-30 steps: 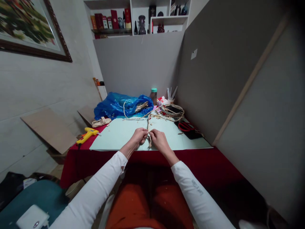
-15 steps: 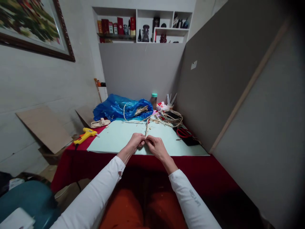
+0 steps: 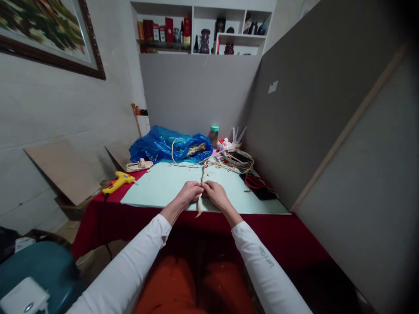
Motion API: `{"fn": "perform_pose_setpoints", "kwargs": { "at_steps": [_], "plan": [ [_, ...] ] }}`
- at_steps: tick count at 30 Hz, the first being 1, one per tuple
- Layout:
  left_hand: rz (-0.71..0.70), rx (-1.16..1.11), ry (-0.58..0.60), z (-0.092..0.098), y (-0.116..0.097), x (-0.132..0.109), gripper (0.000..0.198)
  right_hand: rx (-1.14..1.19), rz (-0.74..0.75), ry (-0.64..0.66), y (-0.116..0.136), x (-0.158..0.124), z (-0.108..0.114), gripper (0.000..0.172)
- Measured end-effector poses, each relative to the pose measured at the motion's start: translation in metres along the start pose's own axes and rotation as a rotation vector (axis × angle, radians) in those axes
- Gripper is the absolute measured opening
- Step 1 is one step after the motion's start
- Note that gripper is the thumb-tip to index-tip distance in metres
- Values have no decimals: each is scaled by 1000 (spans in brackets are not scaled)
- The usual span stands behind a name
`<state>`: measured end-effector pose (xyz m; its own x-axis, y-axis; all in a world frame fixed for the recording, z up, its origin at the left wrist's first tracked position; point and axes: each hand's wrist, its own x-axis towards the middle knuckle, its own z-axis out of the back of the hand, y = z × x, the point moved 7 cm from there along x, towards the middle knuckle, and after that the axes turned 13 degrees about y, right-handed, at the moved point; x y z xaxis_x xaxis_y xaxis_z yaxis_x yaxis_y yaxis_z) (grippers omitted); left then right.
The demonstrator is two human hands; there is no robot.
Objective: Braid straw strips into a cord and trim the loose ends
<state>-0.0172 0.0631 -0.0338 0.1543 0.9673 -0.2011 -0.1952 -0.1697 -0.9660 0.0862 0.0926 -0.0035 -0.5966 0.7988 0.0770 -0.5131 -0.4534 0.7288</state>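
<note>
While I watch from my end through the head view, both grips meet at the front of the green mat (image 3: 153, 185), left hand (image 3: 190, 191) and right hand (image 3: 214, 192) side by side, fingertips pinched on the pale fibre cord (image 3: 203, 172). Exact finger overlap too small for me to tell. Nearest me, its loose tail (image 3: 199, 207) drops below the hands at the mat's front edge; the worked length runs from the fingers away across the mat. Handling, my guess: very light, bendy, dry and a bit rough rather than slippery, could fray or split if yanked. I'd take hold right where the tight part turns into loose strip, thumb and forefinger each side, light tension. Looks: straw-beige, ropy and narrow beyond the fingers, flat and ribbon-like in the tail with a pointed end; twisted or plaited, I can't say. Mat lies on the red-clothed desk (image 3: 262, 231). Further out: yellow glue gun (image 3: 118, 182) on the left, red-handled scissors (image 3: 254, 181) on the right, then a woven straw piece (image 3: 139, 165), pale loops of cord (image 3: 242, 162), and a blue plastic bag (image 3: 160, 146) with straw at its mouth. Behind: green-lidded jar (image 3: 214, 136).
</note>
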Motion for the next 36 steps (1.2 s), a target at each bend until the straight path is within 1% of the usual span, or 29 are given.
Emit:
{"fn": "perform_pose_setpoints", "kwargs": {
  "at_steps": [2, 5, 8, 10, 13, 15, 17, 19, 21, 22, 24, 25, 27, 28, 29, 31, 33, 34, 36],
  "plan": [
    [0, 43, 10, -1, -1, -1, 35, 17, -7, 25, -2, 2, -1, 32],
    [-6, 120, 20, 0, -4, -1, 34, 67, 5, 42, -9, 4, -2, 33],
    [-13, 213, 9, 4, -10, -3, 32, 145, 27, 43, -17, 6, -3, 34],
    [-18, 291, -25, 9, -16, -7, 30, 206, 43, 36, -21, 8, -4, 35],
    [-44, 433, -126, 11, -30, -19, 27, 301, 73, 24, -25, 9, -6, 34],
    [-72, 533, -205, 2, -37, -30, 24, 365, 97, 19, -25, 9, -6, 33],
    [-103, 621, -271, -13, -41, -41, 20, 430, 125, 19, -24, 8, -5, 30],
    [-129, 680, -286, -30, -40, -47, 22, 494, 159, 25, -22, 6, -2, 29],
    [-150, 701, -272, -41, -39, -49, 27, 551, 194, 39, -19, 5, 1, 30],
    [-159, 699, -262, -41, -39, -48, 24, 574, 209, 45, -17, 4, 3, 30],
    [-167, 671, -243, -33, -40, -46, 11, 610, 236, 46, -15, 2, 7, 29],
    [-165, 643, -241, -26, -42, -44, 12, 622, 249, 40, -14, 1, 9, 30],
    [-154, 562, -253, -8, -44, -38, 29, 632, 274, 28, -13, -1, 12, 31],
    [-143, 509, -252, 0, -44, -33, 32, 630, 286, 26, -13, -2, 12, 32],
    [-129, 453, -220, 4, -43, -27, 30, 622, 295, 28, -13, -2, 12, 32],
    [-90, 341, -111, 3, -39, -14, 28, 595, 305, 38, -12, -2, 11, 32],
    [-47, 247, -10, -4, -32, -2, 30, 552, 304, 34, -12, -1, 9, 30],
    [-26, 208, 24, -7, -29, 1, 32, 523, 300, 26, -12, -1, 9, 30],
    [9, 145, 54, -10, -23, 5, 33, 450, 287, 2, -12, -1, 8, 29]
  ]
}}
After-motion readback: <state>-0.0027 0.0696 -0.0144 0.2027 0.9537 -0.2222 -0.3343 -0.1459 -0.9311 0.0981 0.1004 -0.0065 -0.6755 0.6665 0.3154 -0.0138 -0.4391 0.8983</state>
